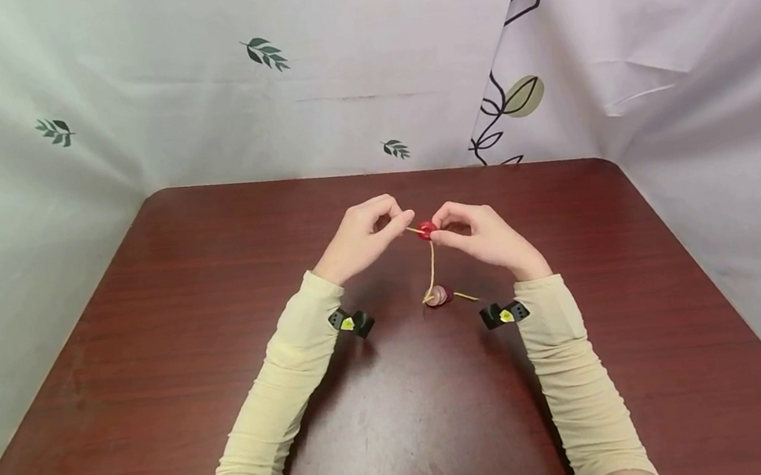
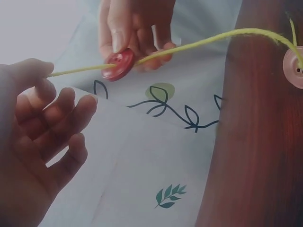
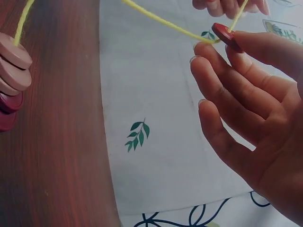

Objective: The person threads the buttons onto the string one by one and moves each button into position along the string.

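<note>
A red button (image 2: 118,64) is pinched between the thumb and fingers of my right hand (image 1: 487,236), raised over the table. Yellow string (image 2: 213,38) runs through the button. My left hand (image 1: 367,233) pinches the string's end on the button's left side, a short way from it. From the button the string drops to a stack of threaded buttons (image 1: 438,295) on the table. In the right wrist view that stack shows pale pink buttons (image 3: 14,66) and darker magenta ones (image 3: 8,111).
The string's other end (image 1: 466,296) trails out to the right of the stack. Under everything is a dark red-brown wooden table (image 1: 148,321). White cloth (image 1: 346,75) with leaf prints hangs behind it and on both sides.
</note>
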The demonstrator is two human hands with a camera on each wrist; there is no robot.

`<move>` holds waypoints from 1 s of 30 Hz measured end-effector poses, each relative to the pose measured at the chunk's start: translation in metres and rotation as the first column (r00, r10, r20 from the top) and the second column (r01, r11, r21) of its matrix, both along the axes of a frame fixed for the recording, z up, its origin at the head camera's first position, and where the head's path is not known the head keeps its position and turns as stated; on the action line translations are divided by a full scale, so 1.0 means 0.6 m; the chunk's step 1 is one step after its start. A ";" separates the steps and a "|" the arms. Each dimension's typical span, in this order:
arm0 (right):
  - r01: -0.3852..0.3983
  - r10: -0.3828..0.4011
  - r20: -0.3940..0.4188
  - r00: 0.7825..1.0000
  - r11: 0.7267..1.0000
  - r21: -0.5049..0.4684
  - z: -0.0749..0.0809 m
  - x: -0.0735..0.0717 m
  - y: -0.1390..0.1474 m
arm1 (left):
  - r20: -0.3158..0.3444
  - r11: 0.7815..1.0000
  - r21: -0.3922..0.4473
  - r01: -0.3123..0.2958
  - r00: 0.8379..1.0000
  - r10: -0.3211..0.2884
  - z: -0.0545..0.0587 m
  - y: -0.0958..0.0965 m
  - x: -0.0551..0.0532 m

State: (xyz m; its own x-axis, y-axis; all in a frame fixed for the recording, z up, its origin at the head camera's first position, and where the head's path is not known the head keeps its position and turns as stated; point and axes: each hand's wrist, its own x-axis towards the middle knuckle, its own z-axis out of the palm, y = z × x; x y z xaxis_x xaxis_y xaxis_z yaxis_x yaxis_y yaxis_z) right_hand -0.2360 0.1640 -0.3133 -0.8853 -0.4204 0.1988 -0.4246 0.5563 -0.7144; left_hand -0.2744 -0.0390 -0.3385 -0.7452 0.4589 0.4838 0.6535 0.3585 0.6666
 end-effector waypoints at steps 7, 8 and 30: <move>-0.018 0.020 0.069 0.997 0.999 -0.029 -0.006 -0.002 0.002 | 0.034 0.997 0.064 0.039 0.999 -0.042 0.006 -0.012 -0.001; -0.020 0.023 0.081 0.996 0.999 -0.036 -0.007 -0.004 0.002 | 0.052 0.996 0.074 0.046 0.997 -0.050 0.013 -0.014 0.004; -0.076 0.060 0.160 0.985 0.993 0.095 -0.064 -0.043 0.023 | 0.041 0.988 0.127 0.086 0.995 -0.092 0.067 -0.034 0.041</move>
